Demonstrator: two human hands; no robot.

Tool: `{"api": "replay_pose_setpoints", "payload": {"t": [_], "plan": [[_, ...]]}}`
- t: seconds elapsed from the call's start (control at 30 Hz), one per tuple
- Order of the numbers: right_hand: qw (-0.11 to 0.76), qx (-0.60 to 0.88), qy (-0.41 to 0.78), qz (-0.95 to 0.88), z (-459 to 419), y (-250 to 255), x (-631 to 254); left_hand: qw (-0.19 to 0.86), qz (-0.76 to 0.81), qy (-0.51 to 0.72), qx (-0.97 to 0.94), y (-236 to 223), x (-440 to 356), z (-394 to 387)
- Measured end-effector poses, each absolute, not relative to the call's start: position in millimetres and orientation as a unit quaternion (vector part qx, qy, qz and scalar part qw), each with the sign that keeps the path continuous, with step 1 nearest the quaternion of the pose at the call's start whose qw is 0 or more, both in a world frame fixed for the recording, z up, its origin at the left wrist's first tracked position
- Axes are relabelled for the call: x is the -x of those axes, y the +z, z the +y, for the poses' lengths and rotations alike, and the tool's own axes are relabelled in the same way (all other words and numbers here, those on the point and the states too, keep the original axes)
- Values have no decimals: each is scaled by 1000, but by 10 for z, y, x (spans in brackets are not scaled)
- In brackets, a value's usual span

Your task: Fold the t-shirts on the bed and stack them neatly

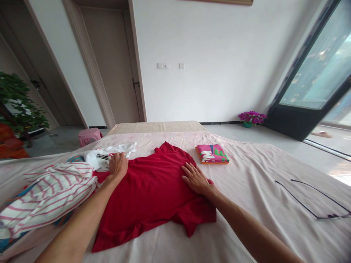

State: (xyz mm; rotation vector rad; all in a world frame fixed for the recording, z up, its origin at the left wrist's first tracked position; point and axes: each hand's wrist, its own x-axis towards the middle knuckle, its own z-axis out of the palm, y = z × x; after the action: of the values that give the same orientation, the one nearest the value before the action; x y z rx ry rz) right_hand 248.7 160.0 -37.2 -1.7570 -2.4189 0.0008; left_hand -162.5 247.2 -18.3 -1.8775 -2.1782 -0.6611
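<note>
A red T-shirt [150, 190] lies spread out on the pale pink bedsheet [260, 204] in front of me. My right hand [195, 178] rests flat on the shirt's right side, fingers stretched out. At the shirt's far left edge my left hand [118, 164] has its fingers curled down onto the cloth, next to a white garment with black print [105, 155]. What the left fingers hold, if anything, is hidden.
A red-and-white striped garment [49, 193] is piled at the left. A folded pink cloth with orange edge [212, 153] lies beyond the shirt. A thin black cable [309, 204] runs over the sheet at right. A pink stool [89, 136], a plant and doors stand behind.
</note>
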Motion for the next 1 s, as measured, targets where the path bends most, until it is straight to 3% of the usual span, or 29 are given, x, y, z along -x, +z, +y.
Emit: {"api": "replay_pose_setpoints", "payload": {"t": [0.13, 0.23, 0.43, 0.73, 1.0], "plan": [[74, 614, -10, -785, 1594, -305, -2260, 80, -610, -277, 738, -323, 1233, 2034], [81, 568, -10, -819, 1589, -325, -2109, 47, -558, -245, 791, -514, 1113, 1740], [60, 600, -3, -797, 1642, -407, -2460, 70, -636, -99, 763, -662, 1533, 1494], [24, 656, -18, -754, 1521, -262, -2710, 109, -680, -94, 719, -495, 1634, 1189], [71, 522, -13, -850, 948, -273, -2504, -20, -523, -128, 843, -512, 1511, 694]]}}
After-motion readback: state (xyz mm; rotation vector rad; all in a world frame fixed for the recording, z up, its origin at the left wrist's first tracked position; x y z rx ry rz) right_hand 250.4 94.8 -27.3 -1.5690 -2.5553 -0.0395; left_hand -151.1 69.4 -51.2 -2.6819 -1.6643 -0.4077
